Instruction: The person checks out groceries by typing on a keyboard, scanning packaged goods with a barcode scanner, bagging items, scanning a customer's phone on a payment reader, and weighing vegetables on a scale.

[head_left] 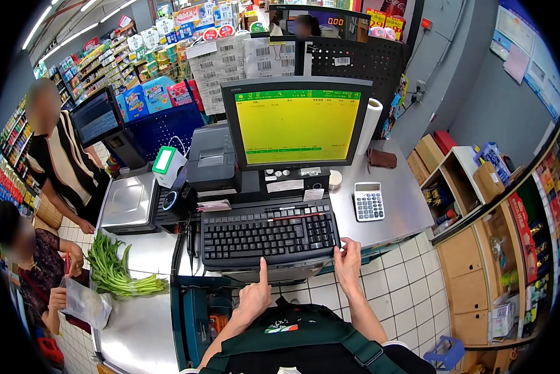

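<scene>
A black keyboard (269, 234) lies in front of me, below a monitor (295, 121) with a yellow and green screen. My left hand (255, 298) has its index finger stretched out to the keyboard's front edge near the space bar, its other fingers curled and holding nothing. At the keyboard's right front corner, my right hand (348, 265) is open, thumb and fingers apart. A white calculator (368, 202) sits right of the keyboard. On the metal counter to the left lies a bunch of green leafy vegetables (127, 274), out of reach of both hands.
A flat scale (130, 202), a black printer (211, 156) and a green-lit box (166, 165) stand left of the monitor. Two people are across the counter; one holds a clear plastic bag (88, 302). A brown pouch (381, 159) lies at right, near wooden cabinets (464, 257).
</scene>
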Tool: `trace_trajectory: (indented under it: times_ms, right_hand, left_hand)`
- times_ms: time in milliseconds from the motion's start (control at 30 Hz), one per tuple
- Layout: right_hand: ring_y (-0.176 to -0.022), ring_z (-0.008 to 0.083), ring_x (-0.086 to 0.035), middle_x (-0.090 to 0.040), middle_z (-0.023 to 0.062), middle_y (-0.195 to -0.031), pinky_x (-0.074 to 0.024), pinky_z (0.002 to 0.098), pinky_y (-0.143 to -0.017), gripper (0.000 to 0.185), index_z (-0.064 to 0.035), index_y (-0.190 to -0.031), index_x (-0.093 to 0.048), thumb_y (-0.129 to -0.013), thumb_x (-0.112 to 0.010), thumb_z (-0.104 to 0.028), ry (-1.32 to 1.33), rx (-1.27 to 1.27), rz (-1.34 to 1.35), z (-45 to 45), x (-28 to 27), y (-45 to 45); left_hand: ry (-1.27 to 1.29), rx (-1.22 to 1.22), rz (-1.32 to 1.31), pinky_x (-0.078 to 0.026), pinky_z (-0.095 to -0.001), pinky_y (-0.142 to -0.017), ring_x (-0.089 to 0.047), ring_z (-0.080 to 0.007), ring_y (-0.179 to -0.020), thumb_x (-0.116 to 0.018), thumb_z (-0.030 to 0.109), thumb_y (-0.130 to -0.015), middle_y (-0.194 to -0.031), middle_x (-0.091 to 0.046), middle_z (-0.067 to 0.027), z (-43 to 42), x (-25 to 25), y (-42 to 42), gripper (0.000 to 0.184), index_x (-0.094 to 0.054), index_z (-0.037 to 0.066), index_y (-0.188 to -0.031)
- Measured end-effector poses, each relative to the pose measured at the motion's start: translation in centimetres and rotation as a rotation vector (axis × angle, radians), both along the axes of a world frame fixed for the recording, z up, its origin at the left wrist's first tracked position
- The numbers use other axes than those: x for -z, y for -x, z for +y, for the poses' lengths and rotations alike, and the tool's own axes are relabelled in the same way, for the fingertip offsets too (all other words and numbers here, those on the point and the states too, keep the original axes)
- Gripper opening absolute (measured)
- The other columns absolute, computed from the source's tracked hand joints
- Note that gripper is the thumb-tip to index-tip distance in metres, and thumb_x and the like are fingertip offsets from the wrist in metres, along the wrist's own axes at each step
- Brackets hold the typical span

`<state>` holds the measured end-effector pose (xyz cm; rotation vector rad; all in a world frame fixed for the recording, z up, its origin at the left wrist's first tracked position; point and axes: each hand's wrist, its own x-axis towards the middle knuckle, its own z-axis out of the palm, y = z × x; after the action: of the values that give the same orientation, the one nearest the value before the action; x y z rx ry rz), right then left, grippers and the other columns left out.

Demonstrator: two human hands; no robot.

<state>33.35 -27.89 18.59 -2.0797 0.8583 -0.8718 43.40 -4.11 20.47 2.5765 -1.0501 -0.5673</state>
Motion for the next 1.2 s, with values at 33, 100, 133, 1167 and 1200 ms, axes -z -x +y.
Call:
trace_trajectory:
  times_ms: [33, 100, 133, 1167, 1200]
  right_hand:
    - [-0.066, 0.0202, -0.051, -0.048, 0.0121, -0.089, -0.0453, 0.0321, -0.060, 0.026, -0.0005, -0.109, -0.054, -0.084, -0.059, -0.005, -0.007, 0.005, -0.014, 0.0, 0.2, 0.0]
    - [-0.066, 0.0197, -0.051, -0.048, 0.0119, -0.089, -0.0453, 0.0318, -0.061, 0.026, -0.0005, -0.109, -0.054, -0.084, -0.059, -0.005, -0.021, 0.006, -0.010, -0.4, 0.4, 0.0]
    - [-0.066, 0.0193, -0.050, -0.048, 0.0117, -0.088, -0.0452, 0.0315, -0.061, 0.026, -0.0004, -0.109, -0.054, -0.084, -0.059, -0.005, -0.031, 0.008, -0.007, -0.6, 0.5, 0.0]
    - [-0.069, 0.0169, -0.047, -0.049, 0.0090, -0.087, -0.0420, 0.0294, -0.062, 0.024, 0.0000, -0.106, -0.056, -0.089, -0.058, -0.017, -0.127, -0.029, -0.092, -1.4, 3.5, -0.2]
    - [-0.070, 0.0170, -0.047, -0.049, 0.0092, -0.087, -0.0420, 0.0295, -0.063, 0.024, -0.0001, -0.106, -0.056, -0.089, -0.058, -0.017, -0.122, -0.028, -0.092, -1.4, 3.6, -0.2]
  left_hand:
    - [0.007, 0.000, -0.007, -0.048, -0.0498, -0.053, -0.060, -0.0385, -0.052, -0.053, 0.015, -0.084, -0.060, -0.061, -0.0210, 0.0, 0.0, 0.0, 0.082, -0.001, -0.004, -0.145]
    - [0.013, 0.000, -0.012, -0.047, -0.0497, -0.052, -0.059, -0.0384, -0.052, -0.053, 0.014, -0.084, -0.060, -0.061, -0.0210, -0.1, 0.0, 0.0, 0.082, -0.001, -0.004, -0.145]
    - [0.022, 0.001, -0.019, -0.047, -0.0496, -0.051, -0.059, -0.0383, -0.051, -0.053, 0.014, -0.084, -0.060, -0.061, -0.0209, -0.1, 0.0, 0.1, 0.082, -0.001, -0.004, -0.145]
    - [-0.009, -0.031, -0.039, -0.048, -0.0487, -0.052, -0.060, -0.0377, -0.052, -0.052, 0.013, -0.083, -0.058, -0.061, -0.0202, -0.7, -0.3, 0.5, 0.082, -0.002, -0.005, -0.145]
    - [-0.011, -0.040, -0.037, -0.048, -0.0487, -0.052, -0.060, -0.0377, -0.052, -0.052, 0.013, -0.083, -0.058, -0.061, -0.0202, -0.7, -0.5, 0.5, 0.082, -0.002, -0.005, -0.145]
